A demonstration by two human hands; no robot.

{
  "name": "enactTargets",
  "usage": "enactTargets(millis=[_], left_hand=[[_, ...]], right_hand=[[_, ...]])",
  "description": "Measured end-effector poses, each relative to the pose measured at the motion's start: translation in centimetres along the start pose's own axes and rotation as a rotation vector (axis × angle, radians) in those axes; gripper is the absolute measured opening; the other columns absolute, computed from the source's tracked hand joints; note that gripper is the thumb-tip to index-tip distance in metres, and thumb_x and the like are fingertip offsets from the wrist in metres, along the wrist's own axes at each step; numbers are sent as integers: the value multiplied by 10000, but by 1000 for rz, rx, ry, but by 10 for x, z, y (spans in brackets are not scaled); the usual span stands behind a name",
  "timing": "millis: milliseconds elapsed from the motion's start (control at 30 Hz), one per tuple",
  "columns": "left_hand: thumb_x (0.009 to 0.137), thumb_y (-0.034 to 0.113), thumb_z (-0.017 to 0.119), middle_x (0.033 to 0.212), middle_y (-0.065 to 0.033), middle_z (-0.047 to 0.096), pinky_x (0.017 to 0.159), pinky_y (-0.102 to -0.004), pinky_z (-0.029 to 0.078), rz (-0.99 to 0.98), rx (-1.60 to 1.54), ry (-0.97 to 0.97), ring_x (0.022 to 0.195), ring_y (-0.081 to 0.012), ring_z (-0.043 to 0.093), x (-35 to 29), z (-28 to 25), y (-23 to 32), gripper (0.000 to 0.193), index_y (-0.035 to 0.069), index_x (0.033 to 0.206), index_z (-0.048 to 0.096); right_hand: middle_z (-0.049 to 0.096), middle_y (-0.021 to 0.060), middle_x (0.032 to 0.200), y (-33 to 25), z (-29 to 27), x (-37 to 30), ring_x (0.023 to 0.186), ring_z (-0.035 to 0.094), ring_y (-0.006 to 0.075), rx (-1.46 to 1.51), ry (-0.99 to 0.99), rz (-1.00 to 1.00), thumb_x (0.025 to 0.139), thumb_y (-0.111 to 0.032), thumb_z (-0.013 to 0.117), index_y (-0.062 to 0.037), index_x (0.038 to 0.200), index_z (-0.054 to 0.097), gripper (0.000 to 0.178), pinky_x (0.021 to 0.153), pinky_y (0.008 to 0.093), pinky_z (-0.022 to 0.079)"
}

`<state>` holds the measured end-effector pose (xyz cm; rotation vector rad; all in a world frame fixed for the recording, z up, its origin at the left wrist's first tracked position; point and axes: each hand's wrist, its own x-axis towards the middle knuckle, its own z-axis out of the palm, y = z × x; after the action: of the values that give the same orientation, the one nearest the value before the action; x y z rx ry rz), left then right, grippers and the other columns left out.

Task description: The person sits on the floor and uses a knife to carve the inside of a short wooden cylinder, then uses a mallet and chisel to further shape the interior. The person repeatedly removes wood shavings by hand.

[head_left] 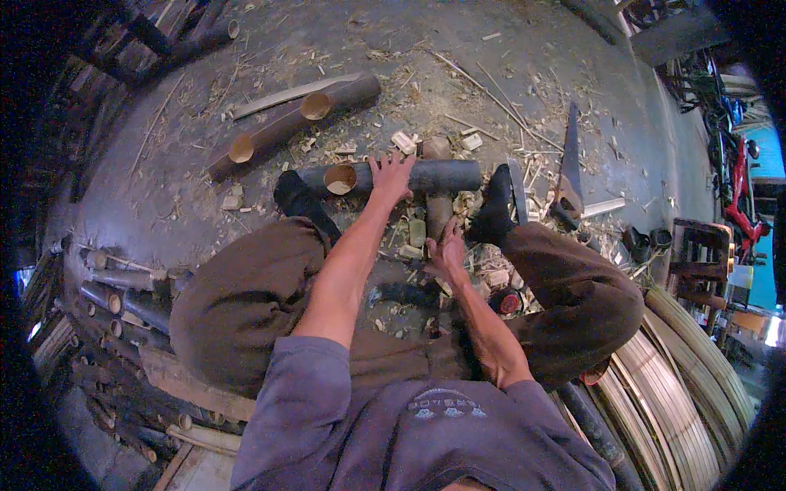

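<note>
A dark bamboo tube (pixel 449 175) with a cut round opening at its left part lies crosswise between my feet. My left hand (pixel 391 178) rests on its middle with the fingers spread across the top. Beneath the tube runs a short, thick wooden block (pixel 438 209), its far end showing beyond. Nearer to me, my right hand (pixel 446 252) is at the block's near end, fingers extended and apart; nothing shows gripped in it. Some of its fingertips' contact is hard to make out. My dark-socked feet flank the tube at both ends.
A longer brown bamboo tube (pixel 282 131) with two cut openings lies far left. A handsaw (pixel 571 164) is at the right, beside my right foot. Wood chips and strips litter the floor. Bamboo lengths (pixel 123 282) are piled left; bundled slats (pixel 663 385) lie at right.
</note>
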<state>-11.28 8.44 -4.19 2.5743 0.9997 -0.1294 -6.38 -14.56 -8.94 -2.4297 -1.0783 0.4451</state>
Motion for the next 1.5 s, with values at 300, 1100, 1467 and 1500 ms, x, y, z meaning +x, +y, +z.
enactTargets(millis=[300,1100,1467,1500], left_hand=[[739,122,643,1205,-146,543,1037,-608,214,24,40,237,1184,-332,460,-3,24,11,502,82,1217,496],[522,296,868,1270,-105,486,1019,-604,250,38,128,47,1194,-319,444,10,16,9,911,118,1288,408],[528,260,855,1153,-90,537,996,-587,292,56,117,123,1120,-309,488,-2,15,15,837,106,1241,444],[530,258,854,1156,-91,535,995,-587,293,53,112,113,1120,-311,487,0,14,18,838,104,1243,443]], right_hand=[[458,334,1120,12,19,-4,955,524,460,-58,-57,-35,787,-263,668,67,1411,107,902,780,464,464],[412,317,1230,-12,-4,-3,929,564,458,-80,-125,83,797,-233,652,55,1406,97,873,740,469,496],[424,352,1214,-18,-16,-7,959,548,473,-148,-161,111,796,-296,656,58,1417,72,923,759,470,492],[417,353,1221,-14,-15,-8,963,545,474,-160,-156,93,798,-302,655,58,1418,70,925,763,470,492]])
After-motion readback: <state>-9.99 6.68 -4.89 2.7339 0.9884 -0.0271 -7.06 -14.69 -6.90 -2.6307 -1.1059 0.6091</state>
